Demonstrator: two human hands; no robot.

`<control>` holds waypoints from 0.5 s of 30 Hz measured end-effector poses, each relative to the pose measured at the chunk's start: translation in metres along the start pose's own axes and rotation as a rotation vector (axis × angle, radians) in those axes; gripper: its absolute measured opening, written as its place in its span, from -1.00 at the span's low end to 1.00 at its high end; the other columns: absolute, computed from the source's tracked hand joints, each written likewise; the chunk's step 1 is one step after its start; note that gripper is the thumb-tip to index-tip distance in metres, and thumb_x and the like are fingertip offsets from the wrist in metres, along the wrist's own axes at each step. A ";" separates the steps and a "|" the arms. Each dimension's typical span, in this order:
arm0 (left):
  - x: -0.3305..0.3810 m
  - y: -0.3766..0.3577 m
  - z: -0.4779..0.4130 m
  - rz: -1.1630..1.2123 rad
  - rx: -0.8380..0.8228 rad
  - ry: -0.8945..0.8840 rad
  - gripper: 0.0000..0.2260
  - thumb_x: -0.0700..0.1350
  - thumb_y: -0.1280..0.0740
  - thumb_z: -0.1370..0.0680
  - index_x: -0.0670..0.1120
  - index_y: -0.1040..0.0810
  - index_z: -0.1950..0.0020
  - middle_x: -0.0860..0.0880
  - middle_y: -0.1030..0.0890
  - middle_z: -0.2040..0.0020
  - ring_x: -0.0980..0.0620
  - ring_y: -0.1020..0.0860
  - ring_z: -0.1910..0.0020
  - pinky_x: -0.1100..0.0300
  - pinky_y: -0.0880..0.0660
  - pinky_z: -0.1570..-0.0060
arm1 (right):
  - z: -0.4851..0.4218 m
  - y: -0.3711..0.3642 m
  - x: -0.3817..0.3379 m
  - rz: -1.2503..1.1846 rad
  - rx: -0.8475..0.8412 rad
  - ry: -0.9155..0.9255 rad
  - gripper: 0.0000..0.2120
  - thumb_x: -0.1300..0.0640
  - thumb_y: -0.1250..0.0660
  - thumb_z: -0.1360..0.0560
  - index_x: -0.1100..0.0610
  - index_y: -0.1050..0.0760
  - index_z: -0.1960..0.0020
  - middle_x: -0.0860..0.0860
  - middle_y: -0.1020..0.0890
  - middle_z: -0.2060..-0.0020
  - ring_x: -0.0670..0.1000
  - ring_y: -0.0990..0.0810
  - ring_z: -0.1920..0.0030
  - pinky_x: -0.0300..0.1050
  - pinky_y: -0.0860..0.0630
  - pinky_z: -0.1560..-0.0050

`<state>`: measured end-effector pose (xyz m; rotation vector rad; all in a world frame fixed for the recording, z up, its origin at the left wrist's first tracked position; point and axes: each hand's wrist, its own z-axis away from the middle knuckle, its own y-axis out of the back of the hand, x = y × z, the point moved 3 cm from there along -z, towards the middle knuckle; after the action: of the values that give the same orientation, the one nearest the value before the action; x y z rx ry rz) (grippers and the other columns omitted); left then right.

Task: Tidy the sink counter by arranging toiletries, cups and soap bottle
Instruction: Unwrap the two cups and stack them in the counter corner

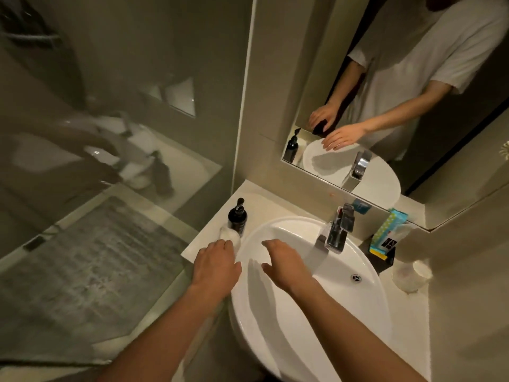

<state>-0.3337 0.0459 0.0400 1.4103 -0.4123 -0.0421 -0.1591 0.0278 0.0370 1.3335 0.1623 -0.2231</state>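
A black pump soap bottle stands on the white counter at the left of the sink. Just in front of it my left hand is closed around a small white cup-like thing; it is blurred and partly hidden by my fingers. My right hand hovers over the basin with fingers spread, holding nothing. On the right side of the counter lies a clear cup on its side. A teal and yellow toiletry packet leans in the back right corner over a black tray.
A chrome faucet rises at the back of the basin. The mirror above reflects my arms and the bottle. A glass shower panel stands to the left of the counter, with a grey mat on the floor behind it.
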 end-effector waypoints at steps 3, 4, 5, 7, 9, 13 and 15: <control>-0.022 0.001 -0.017 0.008 -0.027 0.048 -0.74 0.01 -0.26 -0.58 -0.09 -0.49 -0.19 -0.07 -0.59 -0.14 -0.08 -0.55 -0.11 0.04 -0.45 -0.10 | -0.030 0.003 -0.012 0.023 -0.027 0.056 -0.53 0.06 -0.34 -0.57 0.07 -0.40 -0.46 0.06 -0.53 -0.35 0.14 -0.49 -0.33 0.04 -0.44 -0.33; -0.027 0.001 -0.023 0.007 -0.039 0.056 -0.76 0.00 -0.27 -0.57 -0.10 -0.49 -0.17 -0.08 -0.59 -0.13 -0.09 -0.55 -0.11 0.04 -0.46 -0.09 | -0.040 0.003 -0.015 0.032 -0.035 0.068 -0.56 0.07 -0.34 -0.56 0.07 -0.42 -0.43 0.06 -0.55 -0.32 0.15 -0.50 -0.31 0.05 -0.45 -0.31; -0.031 0.000 -0.030 0.007 -0.051 0.066 -0.76 -0.01 -0.29 -0.57 -0.11 -0.49 -0.16 -0.09 -0.58 -0.13 -0.10 -0.55 -0.11 0.04 -0.45 -0.08 | -0.050 0.004 -0.017 0.043 -0.045 0.080 -0.58 0.07 -0.34 -0.55 0.07 -0.44 -0.40 0.06 -0.56 -0.29 0.15 -0.52 -0.29 0.05 -0.47 -0.28; -0.037 -0.003 -0.042 0.010 -0.080 0.085 -0.76 0.01 -0.30 -0.58 -0.11 -0.50 -0.16 -0.09 -0.58 -0.13 -0.11 -0.55 -0.12 0.06 -0.44 -0.05 | -0.069 0.002 -0.022 0.068 -0.073 0.108 -0.60 0.10 -0.35 -0.54 0.07 -0.47 -0.36 0.07 -0.58 -0.24 0.16 -0.55 -0.23 0.06 -0.51 -0.22; -0.038 -0.007 -0.052 -0.001 -0.106 0.092 -0.76 0.01 -0.29 -0.59 -0.12 -0.51 -0.15 -0.10 -0.57 -0.13 -0.12 -0.55 -0.11 0.06 -0.43 0.00 | -0.086 -0.002 -0.027 0.083 -0.095 0.135 -0.64 0.13 -0.34 -0.51 0.07 -0.50 -0.31 0.08 -0.60 -0.17 0.17 -0.57 -0.16 0.05 -0.54 -0.13; -0.038 -0.018 -0.068 0.011 -0.158 0.120 -0.74 -0.02 -0.31 -0.56 -0.14 -0.52 -0.16 -0.11 -0.56 -0.13 -0.15 -0.55 -0.11 0.04 -0.42 0.02 | -0.108 -0.017 -0.036 0.077 -0.149 0.172 -0.66 0.09 -0.41 -0.45 0.07 -0.55 -0.22 0.08 -0.61 -0.10 0.16 -0.59 -0.06 0.04 -0.57 -0.06; -0.039 -0.024 -0.075 -0.002 -0.169 0.130 -0.74 -0.05 -0.34 -0.55 -0.15 -0.52 -0.17 -0.12 -0.56 -0.14 -0.16 -0.56 -0.13 0.03 -0.44 -0.01 | -0.116 -0.024 -0.038 0.091 -0.170 0.179 -0.67 0.05 -0.42 -0.44 0.09 -0.55 -0.19 0.09 -0.61 -0.07 0.17 -0.60 -0.04 0.00 -0.55 0.00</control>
<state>-0.3421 0.1237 -0.0004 1.2391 -0.2930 0.0129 -0.2006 0.1378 -0.0032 1.1877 0.2656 -0.0122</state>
